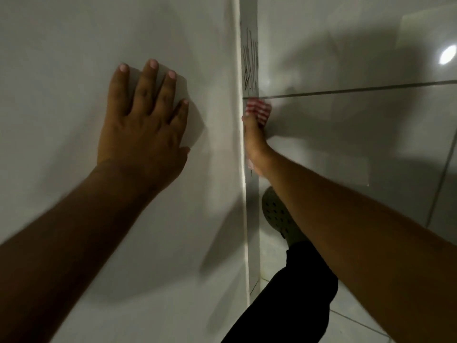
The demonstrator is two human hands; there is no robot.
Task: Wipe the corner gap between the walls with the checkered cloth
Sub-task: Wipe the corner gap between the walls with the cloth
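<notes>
Left hand [141, 120] flat, fingers spread on white wall [61, 45], right hand [254, 142] grip grasping checkered cloth [258, 110] in scribbled corner gap [250, 58], glossy tiles [358, 132]

Checkered cloth [258, 110] mostly hidden behind right hand [254, 142] inside corner gap [250, 70]. Right-hand fingers concealed. Both forearms cut off at lower frame edges. Scribbles [249, 63] illegible.
</notes>
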